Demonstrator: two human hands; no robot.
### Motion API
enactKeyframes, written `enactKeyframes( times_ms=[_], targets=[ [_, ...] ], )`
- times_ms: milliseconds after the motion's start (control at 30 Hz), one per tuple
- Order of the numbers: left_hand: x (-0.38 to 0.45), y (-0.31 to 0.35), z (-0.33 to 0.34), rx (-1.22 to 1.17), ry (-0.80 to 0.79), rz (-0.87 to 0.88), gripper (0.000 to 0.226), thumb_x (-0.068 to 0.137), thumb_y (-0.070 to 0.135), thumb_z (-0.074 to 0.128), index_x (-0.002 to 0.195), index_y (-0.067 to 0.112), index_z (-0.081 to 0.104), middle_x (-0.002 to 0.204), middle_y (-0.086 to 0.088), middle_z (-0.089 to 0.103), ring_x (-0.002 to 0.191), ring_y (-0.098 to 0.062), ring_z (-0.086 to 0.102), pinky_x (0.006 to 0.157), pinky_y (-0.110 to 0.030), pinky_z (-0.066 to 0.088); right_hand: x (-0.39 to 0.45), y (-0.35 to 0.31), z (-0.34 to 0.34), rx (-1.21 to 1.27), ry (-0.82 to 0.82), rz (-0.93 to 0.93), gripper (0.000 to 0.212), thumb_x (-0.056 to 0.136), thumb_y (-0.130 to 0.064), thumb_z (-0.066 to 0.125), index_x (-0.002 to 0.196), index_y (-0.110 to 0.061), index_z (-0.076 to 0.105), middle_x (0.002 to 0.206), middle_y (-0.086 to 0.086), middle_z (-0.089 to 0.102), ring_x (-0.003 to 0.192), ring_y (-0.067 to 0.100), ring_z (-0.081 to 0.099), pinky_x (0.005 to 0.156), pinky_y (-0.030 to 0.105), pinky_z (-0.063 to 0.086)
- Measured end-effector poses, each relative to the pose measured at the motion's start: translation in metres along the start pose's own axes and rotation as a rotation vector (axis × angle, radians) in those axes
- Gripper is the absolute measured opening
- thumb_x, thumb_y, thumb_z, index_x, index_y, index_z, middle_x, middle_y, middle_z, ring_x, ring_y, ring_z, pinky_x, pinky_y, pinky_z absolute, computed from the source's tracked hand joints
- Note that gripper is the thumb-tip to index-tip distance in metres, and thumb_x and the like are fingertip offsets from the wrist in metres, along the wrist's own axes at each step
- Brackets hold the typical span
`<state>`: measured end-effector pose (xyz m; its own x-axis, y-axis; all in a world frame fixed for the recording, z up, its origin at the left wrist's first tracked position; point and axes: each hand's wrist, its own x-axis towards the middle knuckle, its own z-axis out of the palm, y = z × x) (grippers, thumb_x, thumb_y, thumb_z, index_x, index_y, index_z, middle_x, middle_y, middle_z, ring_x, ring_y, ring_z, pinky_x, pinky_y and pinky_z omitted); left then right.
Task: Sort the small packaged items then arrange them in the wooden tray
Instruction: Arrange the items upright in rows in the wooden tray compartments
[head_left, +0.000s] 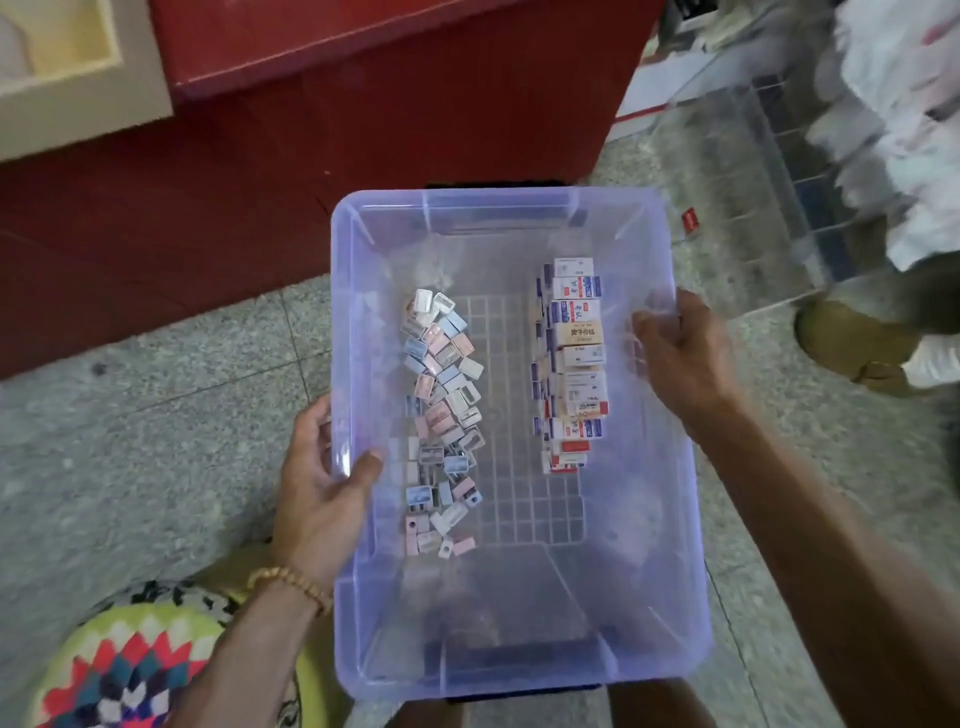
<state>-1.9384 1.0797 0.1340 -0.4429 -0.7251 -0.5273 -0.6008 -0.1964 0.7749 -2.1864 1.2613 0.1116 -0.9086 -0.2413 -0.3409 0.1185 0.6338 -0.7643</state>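
Note:
A translucent purple plastic bin (519, 654) is held over the floor. My left hand (322, 488) grips its left rim, thumb hooked over the edge. My right hand (680, 353) grips the right rim, its fingers curled round the wall. Inside, along the left, lies a loose heap of tiny pastel pink, blue and white packages (444, 415). Along the right runs a neat row of small white, blue and red printed boxes (574, 364). A pale wooden tray (78, 88) shows at the top left corner.
A dark red cabinet (311, 130) stands behind the bin. A clear acrylic box (769, 171) and white plastic bags (904, 104) lie at the right, near another person's shoe (852, 343). A colourful crocheted cushion (124, 670) sits at lower left on the speckled floor.

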Motion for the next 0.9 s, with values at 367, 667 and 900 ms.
enactKeyframes(
  times_ms=[367,667,900],
  targets=[
    [0.111,-0.088,0.046,-0.098,0.196,-0.094,0.051,0.087,-0.005,0.062,0.127,0.024,0.049,0.099,0.012,0.064,0.079,0.004,0.062,0.065,-0.006,0.049,0.114,0.046,0.121,-0.15,-0.173,-0.11,0.027,0.095,-0.029,0.053,0.109,-0.009,0.062,0.086,0.009,0.066,0.075,0.027,0.063,0.07,0.049,0.056],
    [0.16,-0.123,0.057,-0.12,0.255,-0.068,0.054,0.086,-0.006,0.063,0.122,0.03,0.048,0.101,0.01,0.064,0.079,0.009,0.061,0.065,-0.005,0.047,0.157,0.049,0.165,-0.238,-0.217,-0.182,0.017,0.101,-0.015,0.052,0.112,-0.006,0.061,0.083,0.006,0.062,0.062,0.013,0.057,0.062,0.03,0.046],
    [0.169,-0.126,0.068,-0.156,0.28,-0.059,0.051,0.087,-0.007,0.062,0.126,0.023,0.049,0.101,0.006,0.065,0.081,0.002,0.062,0.081,-0.024,0.05,0.175,0.041,0.174,-0.264,-0.242,-0.192,0.023,0.099,-0.016,0.052,0.115,-0.002,0.06,0.087,0.01,0.066,0.071,0.024,0.062,0.062,0.031,0.048]
  ],
)
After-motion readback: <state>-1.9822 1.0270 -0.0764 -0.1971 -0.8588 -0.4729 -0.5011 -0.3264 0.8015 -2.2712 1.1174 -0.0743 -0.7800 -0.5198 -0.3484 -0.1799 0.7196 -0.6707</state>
